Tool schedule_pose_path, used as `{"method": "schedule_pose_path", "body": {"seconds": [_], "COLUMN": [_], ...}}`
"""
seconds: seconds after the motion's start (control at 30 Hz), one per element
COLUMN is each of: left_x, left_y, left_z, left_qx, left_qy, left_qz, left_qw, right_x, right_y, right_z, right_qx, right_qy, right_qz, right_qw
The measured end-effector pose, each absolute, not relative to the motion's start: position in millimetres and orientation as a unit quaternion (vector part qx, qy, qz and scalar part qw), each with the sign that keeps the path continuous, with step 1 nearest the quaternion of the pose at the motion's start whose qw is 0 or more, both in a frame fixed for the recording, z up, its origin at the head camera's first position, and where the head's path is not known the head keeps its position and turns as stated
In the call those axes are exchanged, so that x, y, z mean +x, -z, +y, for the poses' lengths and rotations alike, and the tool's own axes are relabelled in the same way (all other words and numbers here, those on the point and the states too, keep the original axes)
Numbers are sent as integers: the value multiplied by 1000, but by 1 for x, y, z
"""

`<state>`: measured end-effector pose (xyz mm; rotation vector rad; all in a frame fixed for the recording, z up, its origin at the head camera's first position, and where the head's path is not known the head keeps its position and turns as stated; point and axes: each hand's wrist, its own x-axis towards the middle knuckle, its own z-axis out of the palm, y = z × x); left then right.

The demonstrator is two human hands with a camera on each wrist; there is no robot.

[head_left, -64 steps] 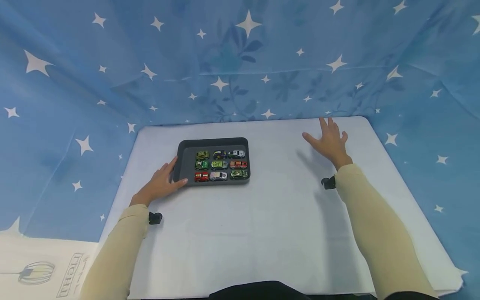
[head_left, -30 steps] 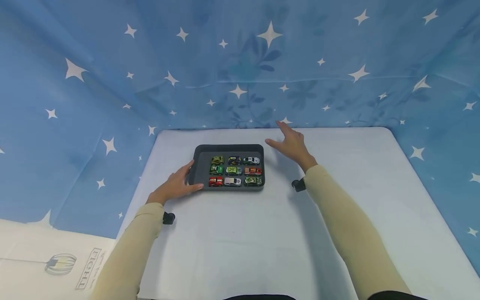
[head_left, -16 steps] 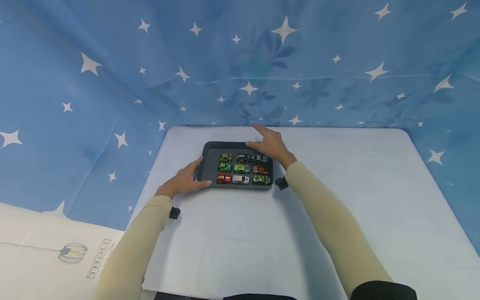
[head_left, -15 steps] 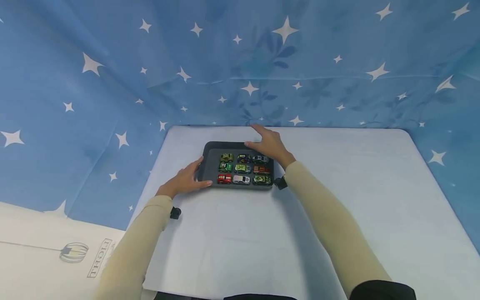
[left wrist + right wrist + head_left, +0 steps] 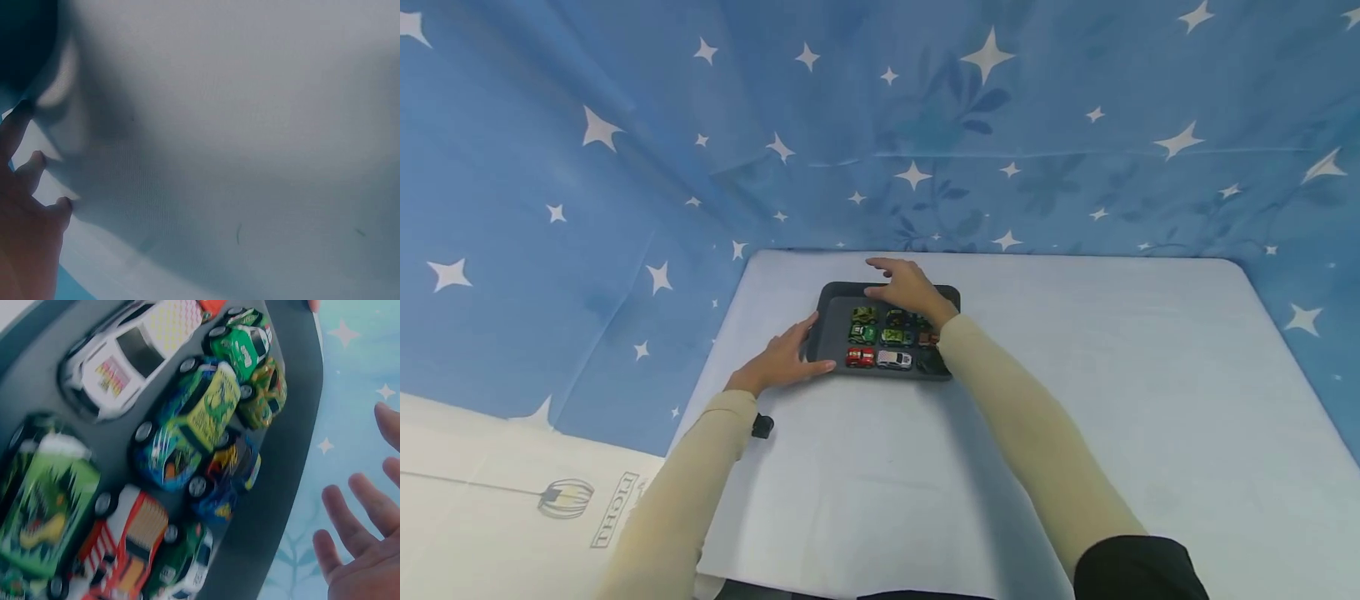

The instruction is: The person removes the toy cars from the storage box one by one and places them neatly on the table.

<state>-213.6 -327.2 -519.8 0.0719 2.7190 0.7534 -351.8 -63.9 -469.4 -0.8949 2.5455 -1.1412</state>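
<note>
A dark grey tray (image 5: 829, 337) lies on the white-covered table, holding several small toy cars in rows. At its near left corner, my left hand (image 5: 781, 360) touches the edge with fingers and thumb spread. My right hand (image 5: 912, 292) hovers over the tray's far side, fingers extended and thumb apart, gripping nothing. In the front row are a red toy car (image 5: 861, 357) and a white toy car (image 5: 894, 359). The right wrist view shows a blue-and-yellow toy car (image 5: 187, 425) and an orange-red toy car (image 5: 134, 540) up close. My right forearm hides some cars on the right.
The white table (image 5: 1112, 400) stretches right and toward me from the tray. Behind it hangs a blue star-patterned cloth (image 5: 850, 100). At the lower left lies a cream cloth (image 5: 497, 517) printed with a whisk.
My right hand has come leftward from the right side of the table to over the tray's far edge. My left hand stays at the tray corner. The head view has shifted.
</note>
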Motion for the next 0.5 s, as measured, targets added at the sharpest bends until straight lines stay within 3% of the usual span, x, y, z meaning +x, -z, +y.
{"method": "schedule_pose_path", "body": {"seconds": [0.2,0.5], "left_x": [-214,-215], "left_y": [516,518], "left_z": [-325,-330], "left_qx": [19,26], "left_qy": [-267,-260], "left_qz": [948,951], "left_qw": [170,166], "right_x": [-351,-352], "right_y": [476,488], "right_z": [-77,-95], "right_qx": [-323,-333], "right_qy": [389,321], "right_qz": [849,868], "right_qw": [154,177]}}
